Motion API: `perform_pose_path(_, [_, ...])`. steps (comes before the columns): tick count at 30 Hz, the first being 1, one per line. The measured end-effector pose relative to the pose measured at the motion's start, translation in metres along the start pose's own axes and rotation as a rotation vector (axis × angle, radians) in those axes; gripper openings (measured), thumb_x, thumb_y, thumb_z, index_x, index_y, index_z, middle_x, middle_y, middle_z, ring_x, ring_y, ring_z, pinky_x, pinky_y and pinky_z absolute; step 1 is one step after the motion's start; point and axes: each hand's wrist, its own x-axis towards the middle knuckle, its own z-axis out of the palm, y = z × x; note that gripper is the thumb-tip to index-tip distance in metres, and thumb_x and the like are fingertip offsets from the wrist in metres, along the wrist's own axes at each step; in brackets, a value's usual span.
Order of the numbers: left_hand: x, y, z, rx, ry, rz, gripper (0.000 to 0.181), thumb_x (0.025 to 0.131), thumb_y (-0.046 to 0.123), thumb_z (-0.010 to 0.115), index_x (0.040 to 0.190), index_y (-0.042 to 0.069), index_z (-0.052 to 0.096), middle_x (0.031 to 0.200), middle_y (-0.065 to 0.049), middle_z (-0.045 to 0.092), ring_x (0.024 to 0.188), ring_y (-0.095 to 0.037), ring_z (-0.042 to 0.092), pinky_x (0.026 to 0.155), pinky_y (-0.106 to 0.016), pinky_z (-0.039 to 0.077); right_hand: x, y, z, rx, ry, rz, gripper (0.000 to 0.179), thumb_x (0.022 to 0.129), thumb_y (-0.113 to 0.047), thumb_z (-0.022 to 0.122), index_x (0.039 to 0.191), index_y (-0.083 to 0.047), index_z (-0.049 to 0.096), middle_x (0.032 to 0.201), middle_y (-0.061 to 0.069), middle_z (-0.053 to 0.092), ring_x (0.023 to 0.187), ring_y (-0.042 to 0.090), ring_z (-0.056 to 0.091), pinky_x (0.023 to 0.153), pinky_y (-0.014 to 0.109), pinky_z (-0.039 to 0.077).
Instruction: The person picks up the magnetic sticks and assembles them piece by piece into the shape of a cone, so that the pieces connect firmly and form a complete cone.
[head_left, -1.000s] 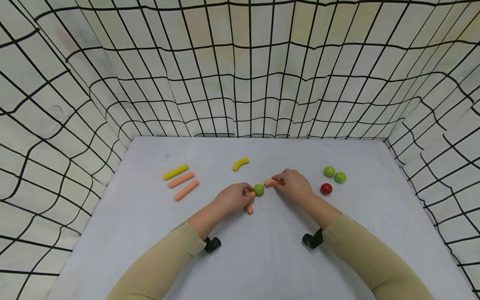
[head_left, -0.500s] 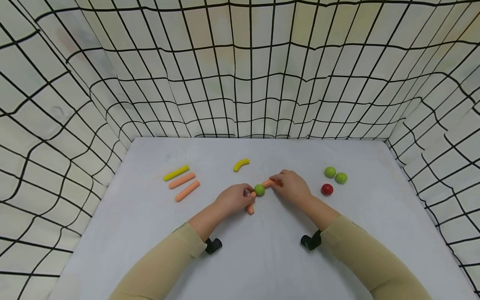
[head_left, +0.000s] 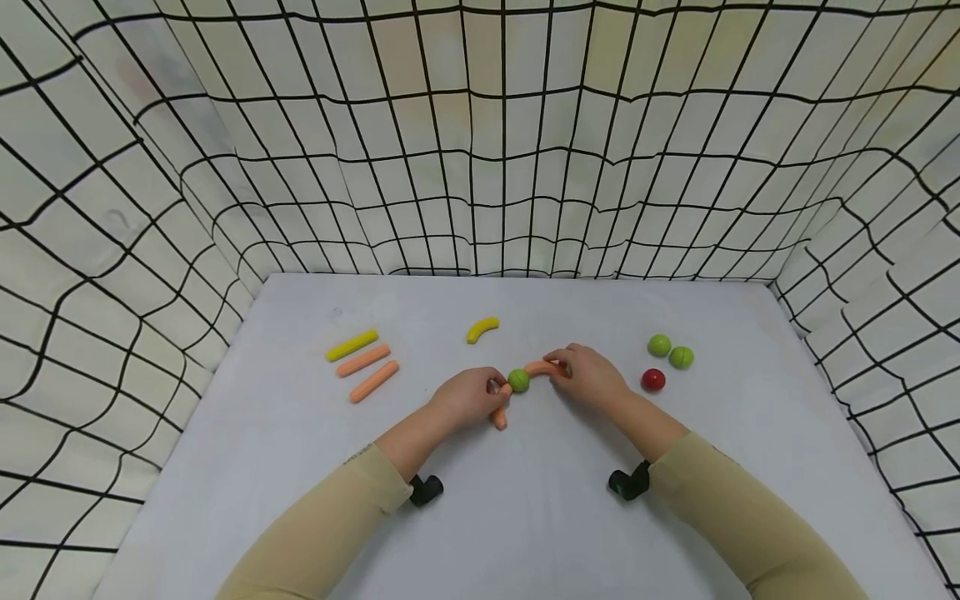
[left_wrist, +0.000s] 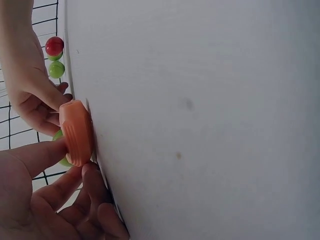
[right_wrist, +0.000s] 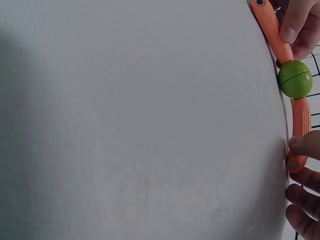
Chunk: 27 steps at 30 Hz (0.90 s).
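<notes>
While the left hand (head_left: 467, 394) pinches the left curved stick (head_left: 499, 417) between thumb and fingers, the right hand (head_left: 588, 372) pinches the right curved stick (head_left: 536, 367) in the same way. Between the two sits the middle green ball (head_left: 518, 381), and in the right wrist view one end of each stick appears to touch it, on opposite sides. Both sticks are orange. The left one runs from the ball toward the person; the right one runs off to the right of the ball, its outer part partly covered by the fingers. The outer end of the left one shows a dark round spot.

Beyond the ball and a little to its left lies a yellow curved stick (head_left: 482, 329). Well to the left of the ball, a yellow straight stick (head_left: 352, 345), an upper orange stick (head_left: 363, 360) and a lower orange stick (head_left: 375, 382) lie side by side, slanting alike. Well to the right of it, a red ball (head_left: 653, 380) rests near two more green balls (head_left: 681, 357). All lie on the white surface (head_left: 555, 517), with a black net (head_left: 503, 125) rising beyond the ball.
</notes>
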Motion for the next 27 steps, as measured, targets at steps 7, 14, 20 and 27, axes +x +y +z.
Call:
perform_pose_path(7, [-0.002, -0.001, -0.001, -0.014, -0.006, 0.009, 0.031, 0.101, 0.036, 0.058, 0.123, 0.015, 0.066, 0.088, 0.000, 0.058, 0.076, -0.017, 0.053, 0.066, -0.032, 0.042, -0.001, 0.001, -0.006, 0.041, -0.040, -0.001, 0.036, 0.094, -0.027, 0.071, 0.127, -0.013, 0.066, 0.093, 0.001, 0.061, 0.083, 0.018, 0.055, 0.077, 0.036, 0.049])
perform_pose_path(14, [-0.004, -0.003, -0.002, -0.030, -0.006, 0.006, 0.032, 0.101, 0.036, 0.058, 0.125, 0.017, 0.065, 0.092, 0.000, 0.058, 0.081, -0.018, 0.054, 0.069, -0.034, 0.043, -0.001, 0.007, -0.006, 0.050, -0.050, -0.006, 0.034, 0.094, -0.030, 0.070, 0.124, -0.015, 0.069, 0.090, -0.001, 0.061, 0.081, 0.017, 0.055, 0.076, 0.035, 0.049])
perform_pose_path(20, [-0.009, -0.004, -0.003, -0.073, -0.007, 0.008, 0.029, 0.100, 0.029, 0.060, 0.126, 0.018, 0.064, 0.097, 0.001, 0.060, 0.085, -0.018, 0.055, 0.074, -0.036, 0.045, -0.002, 0.008, -0.006, 0.076, -0.048, -0.012, 0.034, 0.093, -0.027, 0.071, 0.125, -0.014, 0.069, 0.090, -0.001, 0.061, 0.081, 0.016, 0.055, 0.075, 0.035, 0.049])
perform_pose_path(27, [-0.013, -0.007, -0.003, -0.116, 0.011, 0.009, 0.028, 0.096, 0.028, 0.066, 0.121, 0.018, 0.065, 0.095, 0.002, 0.063, 0.084, -0.016, 0.057, 0.074, -0.035, 0.046, 0.004, 0.007, -0.003, 0.087, -0.041, -0.035, 0.034, 0.094, -0.031, 0.070, 0.124, -0.016, 0.070, 0.093, -0.003, 0.063, 0.083, 0.015, 0.055, 0.076, 0.033, 0.049])
